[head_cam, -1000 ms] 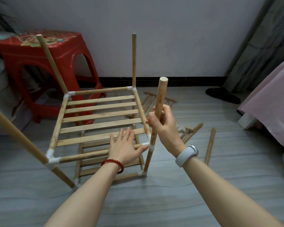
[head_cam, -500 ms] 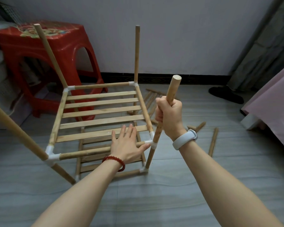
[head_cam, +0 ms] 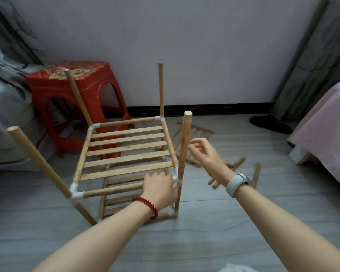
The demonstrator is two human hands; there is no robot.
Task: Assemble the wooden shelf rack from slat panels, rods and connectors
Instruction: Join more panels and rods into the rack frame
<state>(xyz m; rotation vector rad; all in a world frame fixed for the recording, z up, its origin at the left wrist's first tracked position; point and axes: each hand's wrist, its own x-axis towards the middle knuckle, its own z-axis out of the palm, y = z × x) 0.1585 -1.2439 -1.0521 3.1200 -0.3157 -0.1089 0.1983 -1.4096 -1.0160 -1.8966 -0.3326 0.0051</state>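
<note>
The front rail (head_cam: pixel 114 190) of the rack (head_cam: pixel 126 154) is gripped by curled fingers (head_cam: pixel 166 176) of the left hand (head_cam: pixel 159 188), apparently to steady the frame on the floor (head_cam: pixel 204 232). The right hand (head_cam: pixel 206 156) is held spread beside the near rod (head_cam: pixel 185 146), untouched. Spare rods (head_cam: pixel 256 175) lie nearby.

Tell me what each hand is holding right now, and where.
Left hand grips the rack's front rail beside the near-right connector. Right hand is open, holding nothing.
</note>
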